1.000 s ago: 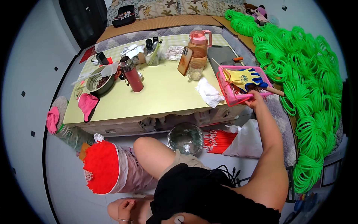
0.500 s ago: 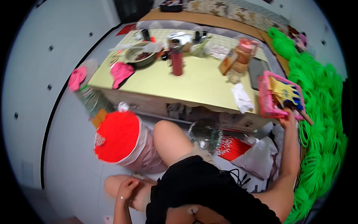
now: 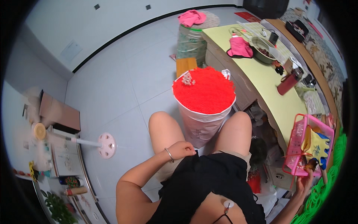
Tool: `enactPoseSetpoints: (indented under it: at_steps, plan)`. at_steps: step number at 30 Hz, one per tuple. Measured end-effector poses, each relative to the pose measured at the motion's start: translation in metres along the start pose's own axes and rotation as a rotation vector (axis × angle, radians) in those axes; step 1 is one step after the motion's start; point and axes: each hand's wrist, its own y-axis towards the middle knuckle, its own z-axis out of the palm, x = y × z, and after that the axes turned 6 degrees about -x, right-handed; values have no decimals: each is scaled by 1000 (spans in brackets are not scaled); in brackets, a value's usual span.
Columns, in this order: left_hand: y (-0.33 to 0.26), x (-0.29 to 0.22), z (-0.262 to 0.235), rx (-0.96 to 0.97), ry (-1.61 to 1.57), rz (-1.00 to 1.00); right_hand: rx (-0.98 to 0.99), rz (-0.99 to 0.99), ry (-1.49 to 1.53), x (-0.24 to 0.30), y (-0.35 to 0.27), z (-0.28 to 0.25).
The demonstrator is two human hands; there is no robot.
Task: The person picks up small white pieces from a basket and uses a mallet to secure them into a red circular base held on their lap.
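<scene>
My right hand (image 3: pixel 305 181) grips the near rim of a pink plastic basket (image 3: pixel 299 138) at the right end of the table. In the basket lie a yellow glove with blue fingertips (image 3: pixel 315 149) and a brown handle-like piece (image 3: pixel 323 177). My left hand (image 3: pixel 182 150), with a bangle at the wrist, rests at my lap by the hem of my black top. Its fingers are curled together, and whatever they may hold is hidden. Between my knees stands a tall white sack (image 3: pixel 201 128), filled to the top with bright red thin strands (image 3: pixel 207 91).
A pale yellow table (image 3: pixel 261 78) holds a pink cloth (image 3: pixel 240 47), a pot (image 3: pixel 265 50) and a red flask (image 3: pixel 290 80). Green coiled strands (image 3: pixel 317 201) heap at the right. A pedestal fan (image 3: pixel 40 131) stands left. A wooden stool (image 3: pixel 186 67) sits behind the sack.
My view has swung left, bringing the fan and left floor in. My left hand has shifted from my thigh to the hem of my top. My right hand still holds the basket.
</scene>
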Motion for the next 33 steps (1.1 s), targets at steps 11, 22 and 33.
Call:
enactPoseSetpoints:
  at_steps: [11, 22, 33]
  plan:
    - [11, -17, -141, -746, -546, 25, 280, 322, -97, -103, -8, 233]
    - [288, 76, -271, -987, -1029, -483, 390, 346, -270, -143, -16, 291]
    - [429, 169, -226, -697, -1777, -238, 152, 239, -286, -140, -18, 267]
